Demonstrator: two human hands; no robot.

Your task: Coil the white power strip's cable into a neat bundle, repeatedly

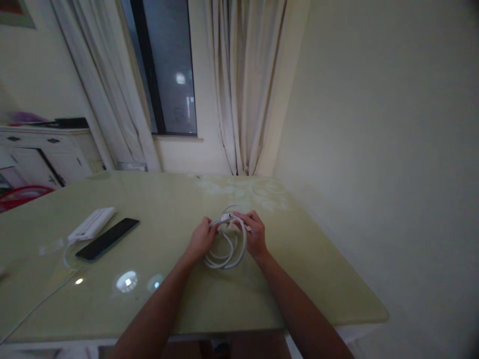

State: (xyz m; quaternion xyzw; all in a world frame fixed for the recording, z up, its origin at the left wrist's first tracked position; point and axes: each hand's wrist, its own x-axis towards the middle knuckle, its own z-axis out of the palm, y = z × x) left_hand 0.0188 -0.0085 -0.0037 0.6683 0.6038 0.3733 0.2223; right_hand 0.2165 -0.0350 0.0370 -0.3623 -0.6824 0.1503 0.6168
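Note:
A white cable (225,263) lies in loose loops above the table, held between my two hands. My left hand (202,238) is closed on the left side of the coil, thumb and fingers pinching the strands. On the right, my right hand (253,233) grips the coil near a small white plug or connector block (226,217) at its top. A thin loop arcs up behind that block. The lower loops hang toward or rest on the tabletop; I cannot tell which.
The glossy pale green table (318,279) meets a wall on the right. To the left lie a black phone (108,240) and a white power bank (93,224) with a cable (41,302) running to the table's front edge. Curtains (245,89) and a white cabinet (45,154) stand behind.

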